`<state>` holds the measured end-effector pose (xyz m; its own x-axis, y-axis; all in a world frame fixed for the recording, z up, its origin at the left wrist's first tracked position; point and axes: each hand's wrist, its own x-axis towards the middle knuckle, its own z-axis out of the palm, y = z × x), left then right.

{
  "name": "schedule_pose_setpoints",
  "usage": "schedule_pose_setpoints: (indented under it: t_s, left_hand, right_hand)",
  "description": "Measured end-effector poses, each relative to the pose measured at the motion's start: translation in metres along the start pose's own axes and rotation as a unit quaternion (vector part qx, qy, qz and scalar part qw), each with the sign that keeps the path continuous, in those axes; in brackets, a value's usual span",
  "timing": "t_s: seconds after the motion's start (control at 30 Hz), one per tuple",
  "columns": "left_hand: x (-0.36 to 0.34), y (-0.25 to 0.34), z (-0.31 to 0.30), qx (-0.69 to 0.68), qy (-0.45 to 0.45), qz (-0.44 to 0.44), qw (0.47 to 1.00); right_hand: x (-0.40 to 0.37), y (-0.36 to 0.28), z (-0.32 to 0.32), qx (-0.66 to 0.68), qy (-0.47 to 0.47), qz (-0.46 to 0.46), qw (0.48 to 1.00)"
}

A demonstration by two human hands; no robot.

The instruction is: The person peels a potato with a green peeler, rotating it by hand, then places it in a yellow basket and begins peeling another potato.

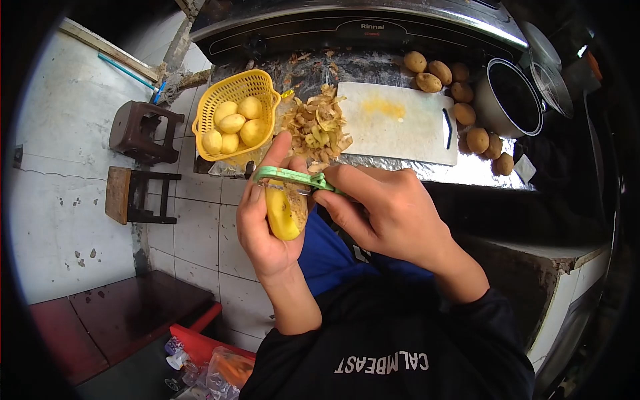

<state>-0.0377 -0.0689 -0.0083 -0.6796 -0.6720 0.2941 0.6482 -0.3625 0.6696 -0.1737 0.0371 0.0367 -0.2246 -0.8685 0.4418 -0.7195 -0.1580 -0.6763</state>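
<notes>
My left hand [267, 233] is wrapped round a partly peeled potato [285, 215], yellow on one side with brown skin left on the other. My right hand [390, 207] grips a green peeler [290, 175], whose blade lies across the top of the potato. Just beyond my hands is a heap of potato peelings [319, 123]. To its left a yellow plastic basket [201, 117] holds several peeled potatoes [232, 123]. A white cutting board [400, 137] with a yellowish stain lies to the right of the peelings.
Several unpeeled potatoes [465, 114] lie right of the board, beside a grey pot [492, 107]. A black Rinnai stove [370, 30] runs along the back. Two stools [137, 133] stand on the tiled floor at left. A red container [213, 347] with plastic bags is at lower left.
</notes>
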Motion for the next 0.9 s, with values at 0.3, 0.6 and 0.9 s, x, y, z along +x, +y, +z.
schedule_pose_setpoints:
  t_s: [0.3, 0.6, 0.9]
  left_hand:
    - [0.014, -0.011, 0.001, 0.141, 0.104, -0.034, 0.984]
    - [0.045, -0.042, -0.039, 0.064, 0.097, -0.084, 0.990]
    - [0.063, -0.065, -0.083, -0.093, 0.113, -0.092, 0.985]
  right_hand:
    - [0.015, 0.021, 0.008, -0.027, 0.002, 0.013, 1.000]
    - [0.037, 0.061, 0.018, -0.026, -0.018, 0.070, 0.997]
    - [0.060, 0.098, 0.026, -0.001, -0.085, 0.118, 0.989]
